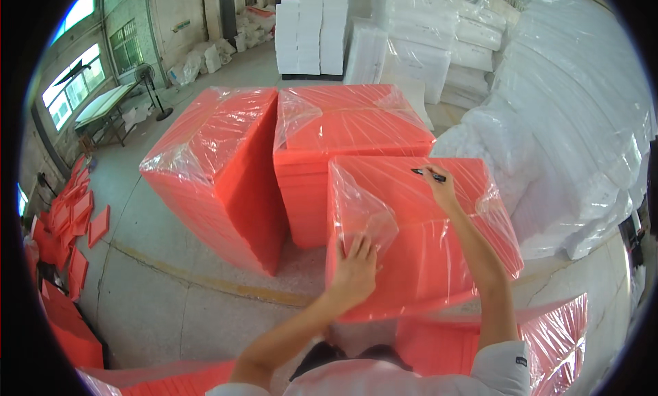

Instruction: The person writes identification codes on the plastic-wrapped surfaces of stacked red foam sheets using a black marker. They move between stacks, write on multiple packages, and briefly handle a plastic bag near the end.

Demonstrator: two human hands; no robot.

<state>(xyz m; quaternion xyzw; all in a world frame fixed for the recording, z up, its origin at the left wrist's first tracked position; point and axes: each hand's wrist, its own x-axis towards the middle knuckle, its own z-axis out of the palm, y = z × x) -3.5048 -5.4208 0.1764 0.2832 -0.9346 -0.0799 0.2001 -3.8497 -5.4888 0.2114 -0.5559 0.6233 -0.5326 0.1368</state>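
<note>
Right in front of me stands a large block of red foam sheets (425, 252), wrapped in clear plastic film (367, 214). My left hand (356, 269) lies flat on its near left part, fingers spread over the film. Toward the far edge of the top, my right hand (440, 183) grips a black marker (426, 174). The marker's tip points left, close above the wrapped top; whether it touches cannot be made out.
Two more wrapped red blocks (353, 125) (212, 132) stand just beyond and to the left. Tall wrapped white bundles (576, 122) fill the right side. Loose red pieces (79, 211) lie on the left floor, near a table (106, 105) and a standing fan (145, 74). More red stacks (439, 338) are close to my body.
</note>
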